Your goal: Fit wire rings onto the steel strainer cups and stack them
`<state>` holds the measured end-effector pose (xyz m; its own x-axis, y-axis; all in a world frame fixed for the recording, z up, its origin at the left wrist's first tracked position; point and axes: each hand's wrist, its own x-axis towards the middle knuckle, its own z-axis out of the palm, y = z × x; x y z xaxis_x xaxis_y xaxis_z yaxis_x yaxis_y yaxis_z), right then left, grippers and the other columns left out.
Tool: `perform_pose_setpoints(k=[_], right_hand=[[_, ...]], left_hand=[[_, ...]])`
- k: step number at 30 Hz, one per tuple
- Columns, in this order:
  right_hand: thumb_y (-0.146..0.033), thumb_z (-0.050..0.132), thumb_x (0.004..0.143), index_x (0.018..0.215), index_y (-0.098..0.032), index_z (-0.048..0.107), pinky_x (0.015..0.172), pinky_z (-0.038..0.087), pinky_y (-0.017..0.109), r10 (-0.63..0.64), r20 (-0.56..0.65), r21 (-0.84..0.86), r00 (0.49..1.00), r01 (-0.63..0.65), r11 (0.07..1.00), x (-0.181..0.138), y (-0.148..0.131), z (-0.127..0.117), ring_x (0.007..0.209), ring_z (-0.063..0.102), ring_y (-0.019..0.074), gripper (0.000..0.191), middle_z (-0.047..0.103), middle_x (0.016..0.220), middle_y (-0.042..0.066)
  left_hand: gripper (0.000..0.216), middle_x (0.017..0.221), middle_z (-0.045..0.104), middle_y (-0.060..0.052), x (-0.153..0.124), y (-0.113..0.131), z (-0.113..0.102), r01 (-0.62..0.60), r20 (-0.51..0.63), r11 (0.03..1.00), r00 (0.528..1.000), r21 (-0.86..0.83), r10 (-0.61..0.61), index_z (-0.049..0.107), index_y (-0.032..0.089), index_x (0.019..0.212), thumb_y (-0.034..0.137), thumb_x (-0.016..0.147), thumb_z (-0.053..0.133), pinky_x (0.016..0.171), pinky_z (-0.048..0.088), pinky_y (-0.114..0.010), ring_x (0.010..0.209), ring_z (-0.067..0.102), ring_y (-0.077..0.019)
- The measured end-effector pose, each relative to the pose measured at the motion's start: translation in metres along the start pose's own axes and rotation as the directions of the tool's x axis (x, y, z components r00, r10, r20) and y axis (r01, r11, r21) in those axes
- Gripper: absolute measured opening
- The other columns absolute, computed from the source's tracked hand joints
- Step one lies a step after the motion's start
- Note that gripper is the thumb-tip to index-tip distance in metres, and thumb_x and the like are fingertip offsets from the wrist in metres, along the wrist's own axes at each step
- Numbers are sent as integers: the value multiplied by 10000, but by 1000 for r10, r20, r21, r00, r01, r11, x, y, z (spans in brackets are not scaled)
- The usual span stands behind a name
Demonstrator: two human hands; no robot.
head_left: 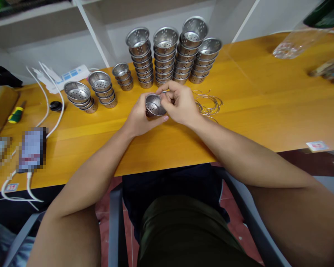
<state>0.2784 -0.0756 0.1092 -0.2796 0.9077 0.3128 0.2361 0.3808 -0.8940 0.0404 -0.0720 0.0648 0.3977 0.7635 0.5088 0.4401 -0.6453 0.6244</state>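
A small perforated metal cup is tilted with its mouth toward me, above the wooden table. My left hand is wrapped round its left side and underside. At the cup's right rim, my right hand has its fingers curled and pinched together; whatever is between them is hidden. Just right of that hand lies a loose heap of thin metal wire rings. Behind both hands stand tall stacks of the same kind of cup.
Shorter cup stacks stand to the left. Further left are a phone with white cables, a screwdriver, a black round cap and a power strip. A clear plastic bottle lies at the right.
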Motion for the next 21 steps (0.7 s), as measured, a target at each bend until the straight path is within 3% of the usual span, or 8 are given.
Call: perform_pose_setpoints(k=[2, 4, 7, 9, 13, 21], right_hand=[[-596, 910, 1112, 1162, -333, 805, 705, 535, 432, -42, 36, 52, 998, 40, 998, 1, -1, -5, 746, 526, 259, 288, 554, 789, -8], [-664, 970, 1072, 1105, -314, 824, 703, 526, 412, -98, 149, 139, 984, 77, 987, 4, -2, -14, 766, 568, 244, 381, 622, 820, 6], [-784, 1109, 946, 1076, -287, 832, 694, 514, 380, -182, 323, 280, 929, 90, 956, 8, -2, -27, 799, 634, 225, 583, 711, 872, 18], [-808, 1172, 880, 1050, -275, 818, 674, 496, 364, -206, 365, 334, 908, 79, 939, 9, -2, -30, 780, 639, 208, 662, 732, 866, 16], [-821, 1193, 872, 1017, -269, 802, 635, 465, 349, -190, 340, 333, 921, 71, 940, 9, 1, -25, 725, 598, 185, 691, 687, 800, -13], [-836, 1190, 880, 1027, -270, 829, 670, 559, 354, -231, 284, 383, 931, 111, 917, 12, 15, -13, 712, 651, 194, 687, 764, 822, 5]], left_hand=[[1055, 1617, 831, -156, 0, -3, -2, 0, -3, 1000, 1000, -23, 0, 617, 298, 1695, 932, 972, 1050, 1360, 734, -643, 1517, 874, -435], [1022, 1570, 856, -137, -1, -8, -5, 28, 5, 998, 1000, -57, -28, 650, 300, 1655, 971, 978, 1016, 1310, 757, -611, 1462, 896, -410], [1009, 1563, 870, -141, -2, -16, -8, 82, 47, 989, 996, -126, -77, 665, 293, 1648, 1013, 1003, 957, 1279, 765, -572, 1441, 904, -390], [1042, 1612, 852, -159, -3, -19, -9, 86, 75, 983, 994, -160, -75, 650, 292, 1678, 1017, 997, 960, 1294, 754, -562, 1473, 891, -393], [1120, 1635, 816, -157, -4, -25, -7, 14, 55, 991, 998, -134, -7, 612, 305, 1724, 954, 933, 1067, 1332, 723, -588, 1506, 864, -409], [966, 1548, 810, -141, -4, -37, 1, -101, -24, 990, 995, -96, 99, 584, 309, 1713, 887, 1060, 1000, 1312, 703, -557, 1454, 853, -375]])
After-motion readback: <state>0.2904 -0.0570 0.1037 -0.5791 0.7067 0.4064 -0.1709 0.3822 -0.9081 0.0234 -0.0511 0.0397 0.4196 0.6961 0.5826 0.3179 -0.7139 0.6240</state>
